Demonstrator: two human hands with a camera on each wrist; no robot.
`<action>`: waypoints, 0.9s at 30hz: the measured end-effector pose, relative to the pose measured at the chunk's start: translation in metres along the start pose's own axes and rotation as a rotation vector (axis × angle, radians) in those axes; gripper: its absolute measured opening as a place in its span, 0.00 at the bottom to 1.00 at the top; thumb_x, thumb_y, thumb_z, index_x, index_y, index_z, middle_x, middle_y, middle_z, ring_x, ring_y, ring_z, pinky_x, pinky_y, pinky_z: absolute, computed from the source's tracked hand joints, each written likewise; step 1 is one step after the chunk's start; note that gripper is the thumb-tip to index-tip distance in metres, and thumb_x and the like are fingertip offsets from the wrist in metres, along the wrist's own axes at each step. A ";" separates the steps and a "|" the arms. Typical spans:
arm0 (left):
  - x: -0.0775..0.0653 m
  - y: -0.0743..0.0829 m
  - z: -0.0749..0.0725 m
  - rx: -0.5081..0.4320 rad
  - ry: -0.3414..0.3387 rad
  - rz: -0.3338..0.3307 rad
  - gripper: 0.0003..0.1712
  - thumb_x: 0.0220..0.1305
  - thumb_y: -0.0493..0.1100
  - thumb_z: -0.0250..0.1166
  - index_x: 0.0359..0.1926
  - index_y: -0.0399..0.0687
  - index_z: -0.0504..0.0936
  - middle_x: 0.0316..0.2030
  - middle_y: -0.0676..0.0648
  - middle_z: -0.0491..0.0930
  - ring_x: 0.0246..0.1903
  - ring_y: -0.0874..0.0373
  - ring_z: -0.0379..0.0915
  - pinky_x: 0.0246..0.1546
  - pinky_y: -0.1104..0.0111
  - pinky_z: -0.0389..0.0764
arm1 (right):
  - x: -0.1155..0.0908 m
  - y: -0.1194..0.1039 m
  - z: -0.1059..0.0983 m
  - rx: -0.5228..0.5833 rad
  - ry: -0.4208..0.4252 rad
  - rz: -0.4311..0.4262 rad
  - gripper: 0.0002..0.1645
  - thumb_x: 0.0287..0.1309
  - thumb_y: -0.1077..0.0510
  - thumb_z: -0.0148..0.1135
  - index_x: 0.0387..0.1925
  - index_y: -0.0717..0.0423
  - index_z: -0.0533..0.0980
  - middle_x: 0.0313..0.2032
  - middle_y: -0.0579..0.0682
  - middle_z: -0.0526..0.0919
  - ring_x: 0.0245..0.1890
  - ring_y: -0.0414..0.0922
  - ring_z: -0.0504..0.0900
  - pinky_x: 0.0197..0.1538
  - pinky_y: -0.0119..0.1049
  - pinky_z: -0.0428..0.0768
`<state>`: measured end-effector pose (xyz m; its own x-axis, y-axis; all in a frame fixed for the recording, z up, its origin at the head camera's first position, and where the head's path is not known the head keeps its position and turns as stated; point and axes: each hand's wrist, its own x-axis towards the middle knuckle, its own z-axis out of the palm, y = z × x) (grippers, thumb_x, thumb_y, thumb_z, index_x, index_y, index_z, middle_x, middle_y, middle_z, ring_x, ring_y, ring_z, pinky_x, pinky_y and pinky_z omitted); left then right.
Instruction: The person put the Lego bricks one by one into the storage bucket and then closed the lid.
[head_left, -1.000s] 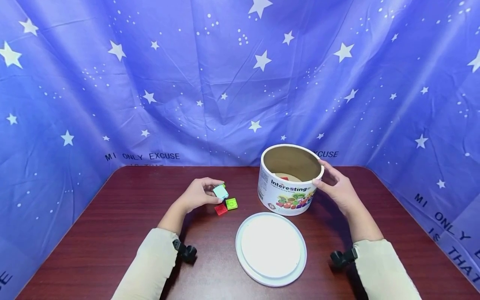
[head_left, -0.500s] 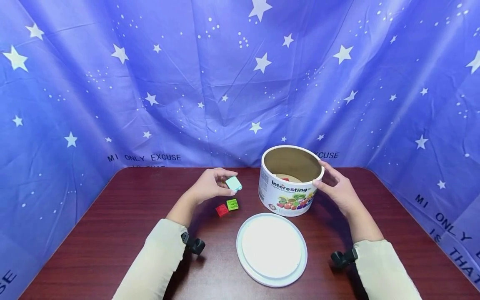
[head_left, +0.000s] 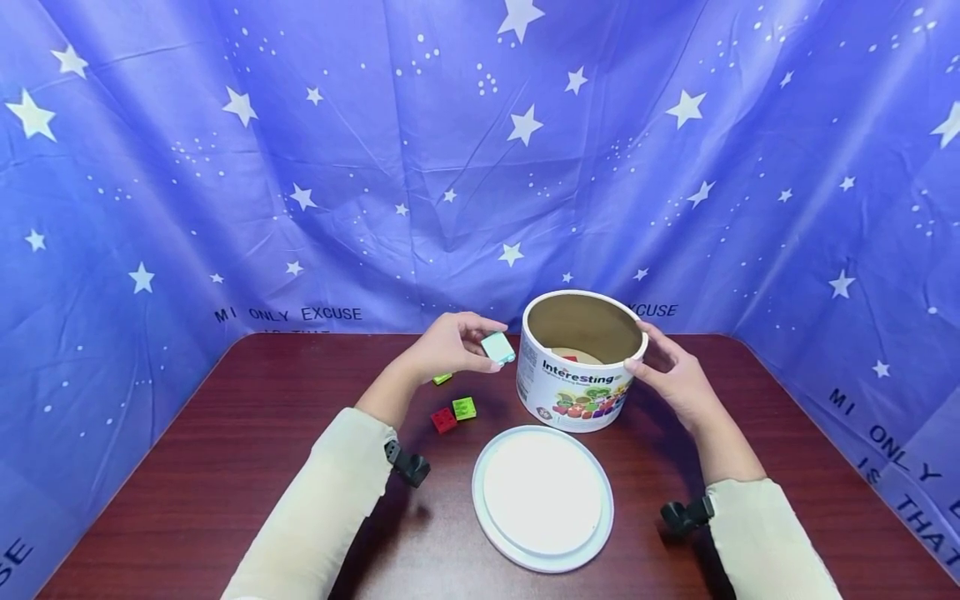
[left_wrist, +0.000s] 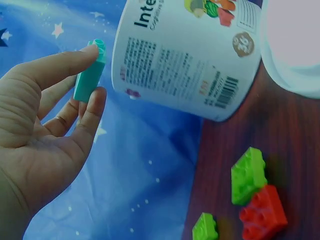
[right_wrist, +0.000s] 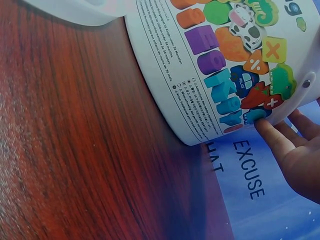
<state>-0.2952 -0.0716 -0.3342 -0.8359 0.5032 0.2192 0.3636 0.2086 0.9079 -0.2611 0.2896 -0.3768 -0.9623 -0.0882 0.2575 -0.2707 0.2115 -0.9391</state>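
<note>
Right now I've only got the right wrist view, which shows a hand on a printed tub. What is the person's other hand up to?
Observer: The left hand pinches a turquoise block just to the left of the tub.
Visitor: I can't see down inside. Is there anything in there?
Observer: Yes, something red shows near the bottom, though too little of it to name.
Visitor: And are there other blocks outside, where my view doesn't reach?
Observer: Yes. On the table lie a red block, a green block beside it and another green block a little apart.
</note>
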 end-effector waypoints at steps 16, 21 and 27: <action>0.044 0.038 0.015 0.187 -0.077 0.026 0.32 0.45 0.35 0.78 0.56 0.44 0.83 0.39 0.47 0.83 0.37 0.54 0.81 0.37 0.68 0.81 | 0.000 -0.002 -0.002 -0.027 0.012 0.008 0.44 0.62 0.62 0.64 0.74 0.56 0.55 0.69 0.70 0.58 0.56 0.41 0.73 0.49 0.21 0.75; 0.054 0.040 0.022 0.254 -0.065 -0.001 0.30 0.48 0.38 0.78 0.55 0.47 0.83 0.45 0.51 0.83 0.42 0.57 0.77 0.39 0.71 0.79 | 0.000 -0.002 -0.001 -0.024 0.004 0.016 0.44 0.62 0.62 0.64 0.75 0.58 0.54 0.68 0.71 0.59 0.55 0.41 0.74 0.49 0.21 0.75; 0.063 0.038 0.034 0.314 -0.018 0.000 0.26 0.51 0.40 0.76 0.54 0.46 0.84 0.44 0.49 0.84 0.43 0.58 0.78 0.40 0.73 0.79 | 0.000 -0.001 -0.001 -0.026 0.008 0.014 0.44 0.62 0.62 0.63 0.74 0.58 0.54 0.68 0.70 0.59 0.56 0.43 0.73 0.49 0.21 0.75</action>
<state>-0.3199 -0.0037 -0.2983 -0.8294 0.5176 0.2100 0.4751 0.4560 0.7526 -0.2611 0.2904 -0.3760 -0.9661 -0.0773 0.2462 -0.2577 0.2378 -0.9365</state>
